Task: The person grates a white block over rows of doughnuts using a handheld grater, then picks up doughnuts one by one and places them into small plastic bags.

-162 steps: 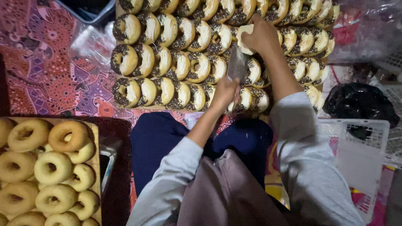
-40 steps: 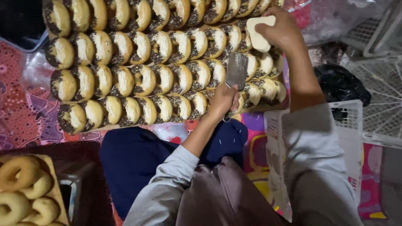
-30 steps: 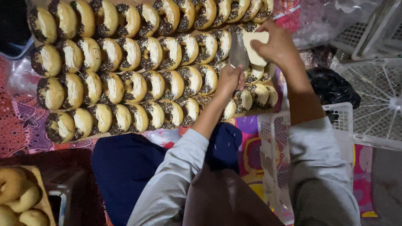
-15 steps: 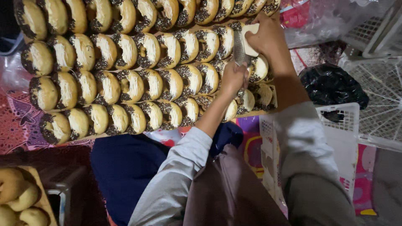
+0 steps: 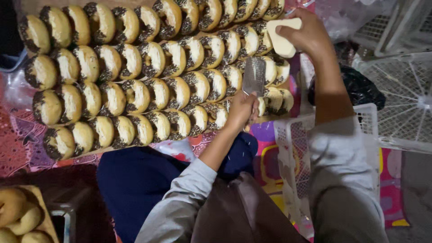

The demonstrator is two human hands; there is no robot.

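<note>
Our left hand [image 5: 240, 110] is closed around the handle of a flat metal grater [image 5: 254, 76], the handle hidden inside the grip. Just above and right of it, our right hand [image 5: 308, 33] pinches a pale block [image 5: 282, 40], partly covered by fingers. Sprinkled doughnuts [image 5: 135, 85] run left, top rows cut off. A black bag [image 5: 357, 87] lies right.
</note>
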